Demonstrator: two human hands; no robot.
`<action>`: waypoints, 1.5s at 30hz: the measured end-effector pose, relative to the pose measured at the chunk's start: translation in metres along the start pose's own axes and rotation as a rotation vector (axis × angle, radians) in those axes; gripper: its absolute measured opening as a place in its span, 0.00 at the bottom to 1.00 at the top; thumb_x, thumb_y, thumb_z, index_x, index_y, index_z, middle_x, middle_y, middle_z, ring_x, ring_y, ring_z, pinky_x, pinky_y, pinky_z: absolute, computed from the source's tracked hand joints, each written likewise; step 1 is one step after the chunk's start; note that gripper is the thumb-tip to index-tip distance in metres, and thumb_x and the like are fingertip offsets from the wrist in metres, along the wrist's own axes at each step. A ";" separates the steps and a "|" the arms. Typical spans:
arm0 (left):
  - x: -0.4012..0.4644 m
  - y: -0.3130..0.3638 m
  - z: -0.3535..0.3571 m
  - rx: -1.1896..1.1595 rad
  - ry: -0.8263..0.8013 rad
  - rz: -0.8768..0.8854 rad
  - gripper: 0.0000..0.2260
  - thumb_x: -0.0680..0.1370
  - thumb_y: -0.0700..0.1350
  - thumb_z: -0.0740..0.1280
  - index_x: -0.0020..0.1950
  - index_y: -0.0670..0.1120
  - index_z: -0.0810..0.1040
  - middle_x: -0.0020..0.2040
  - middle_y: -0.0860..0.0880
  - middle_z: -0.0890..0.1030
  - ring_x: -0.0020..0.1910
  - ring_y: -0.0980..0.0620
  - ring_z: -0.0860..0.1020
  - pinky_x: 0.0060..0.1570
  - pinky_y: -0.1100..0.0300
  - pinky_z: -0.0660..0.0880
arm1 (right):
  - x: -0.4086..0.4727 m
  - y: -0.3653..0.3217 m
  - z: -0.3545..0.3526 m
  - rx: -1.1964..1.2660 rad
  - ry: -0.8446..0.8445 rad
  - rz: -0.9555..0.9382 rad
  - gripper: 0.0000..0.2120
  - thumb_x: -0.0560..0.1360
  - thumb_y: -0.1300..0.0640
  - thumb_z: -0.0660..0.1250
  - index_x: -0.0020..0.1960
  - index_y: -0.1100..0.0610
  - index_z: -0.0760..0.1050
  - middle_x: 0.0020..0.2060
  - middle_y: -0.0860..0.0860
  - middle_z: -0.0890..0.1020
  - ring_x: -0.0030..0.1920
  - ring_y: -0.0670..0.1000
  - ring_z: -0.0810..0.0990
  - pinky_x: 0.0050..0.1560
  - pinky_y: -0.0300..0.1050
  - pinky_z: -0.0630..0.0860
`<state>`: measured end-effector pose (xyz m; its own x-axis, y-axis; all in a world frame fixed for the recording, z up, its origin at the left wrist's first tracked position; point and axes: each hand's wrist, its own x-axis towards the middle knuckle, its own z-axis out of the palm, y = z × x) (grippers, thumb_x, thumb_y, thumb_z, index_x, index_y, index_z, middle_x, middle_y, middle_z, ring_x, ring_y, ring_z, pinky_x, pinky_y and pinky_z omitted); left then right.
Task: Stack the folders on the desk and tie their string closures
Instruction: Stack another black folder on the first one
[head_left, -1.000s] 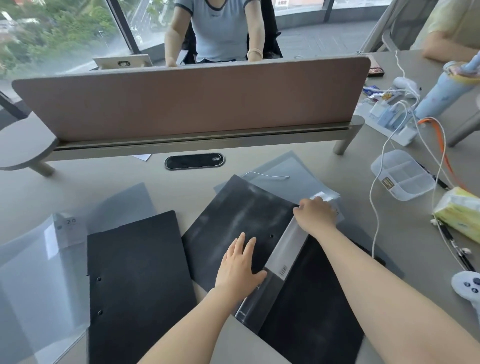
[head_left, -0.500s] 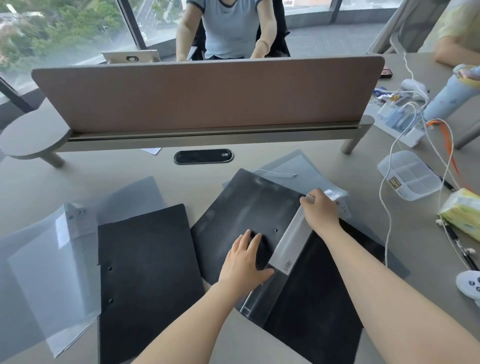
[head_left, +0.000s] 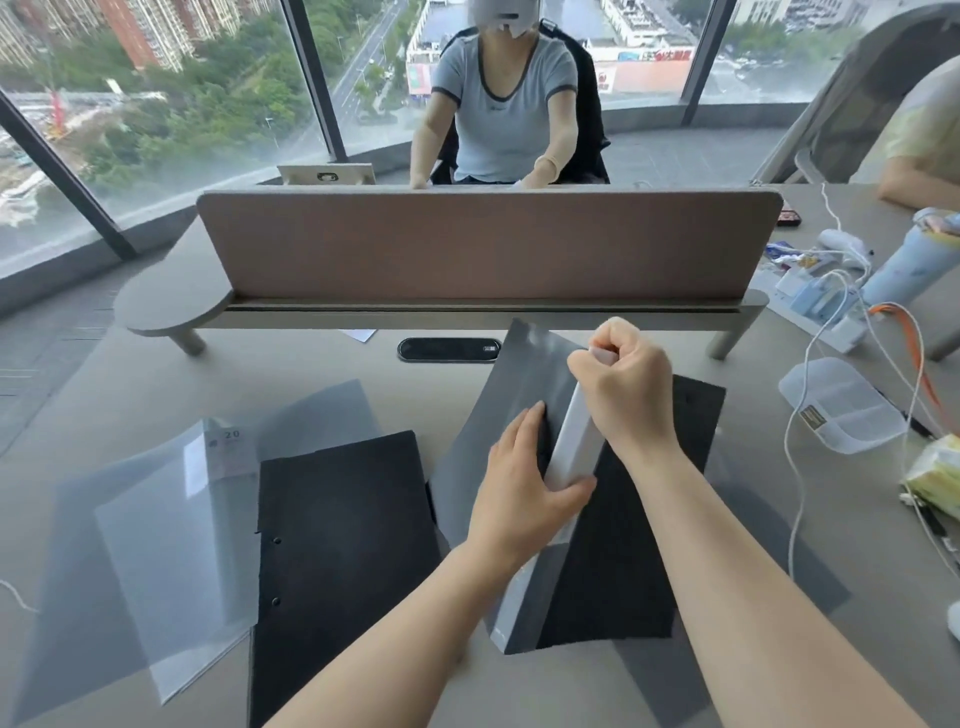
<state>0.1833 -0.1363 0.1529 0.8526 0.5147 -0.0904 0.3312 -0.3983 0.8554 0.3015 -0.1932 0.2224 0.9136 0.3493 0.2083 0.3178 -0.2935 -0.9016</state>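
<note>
Fingers (head_left: 602, 358) of both hands now clench the folder's spine (head_left: 571, 441), lifted off the surface (head_left: 156, 395) toward stacking; strings untied.

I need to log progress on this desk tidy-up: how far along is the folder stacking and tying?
Early. Nothing looks stacked or tied yet: a black folder and a translucent folder lie spread apart on the desk. In hand: the right hand grips the top of the pale spine of an open dark folder, while the left hand steadies it. Left: closing it, stacking all, tying strings.
</note>
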 end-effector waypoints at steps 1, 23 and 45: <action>-0.003 0.003 -0.008 -0.034 0.039 0.017 0.39 0.70 0.56 0.72 0.77 0.56 0.58 0.72 0.61 0.67 0.70 0.60 0.66 0.67 0.56 0.70 | -0.001 -0.014 0.002 0.031 -0.004 -0.047 0.10 0.66 0.66 0.63 0.32 0.61 0.61 0.22 0.45 0.61 0.28 0.47 0.58 0.28 0.39 0.60; -0.024 -0.055 -0.162 -0.561 0.514 -0.099 0.10 0.79 0.48 0.68 0.45 0.40 0.80 0.36 0.50 0.80 0.36 0.54 0.77 0.36 0.63 0.77 | -0.034 -0.054 0.099 -0.039 -0.067 -0.216 0.20 0.74 0.60 0.67 0.65 0.53 0.72 0.61 0.45 0.74 0.62 0.48 0.71 0.64 0.41 0.67; -0.053 -0.211 -0.203 -0.413 0.340 -0.606 0.13 0.79 0.38 0.61 0.58 0.50 0.78 0.54 0.47 0.84 0.50 0.44 0.82 0.53 0.46 0.78 | -0.127 0.082 0.179 0.046 -0.497 0.658 0.07 0.78 0.62 0.60 0.54 0.59 0.75 0.51 0.59 0.82 0.45 0.54 0.79 0.44 0.47 0.75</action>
<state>-0.0138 0.0751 0.0805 0.3811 0.7807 -0.4952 0.4633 0.3022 0.8331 0.1666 -0.1025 0.0540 0.6875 0.4746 -0.5497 -0.2633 -0.5426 -0.7977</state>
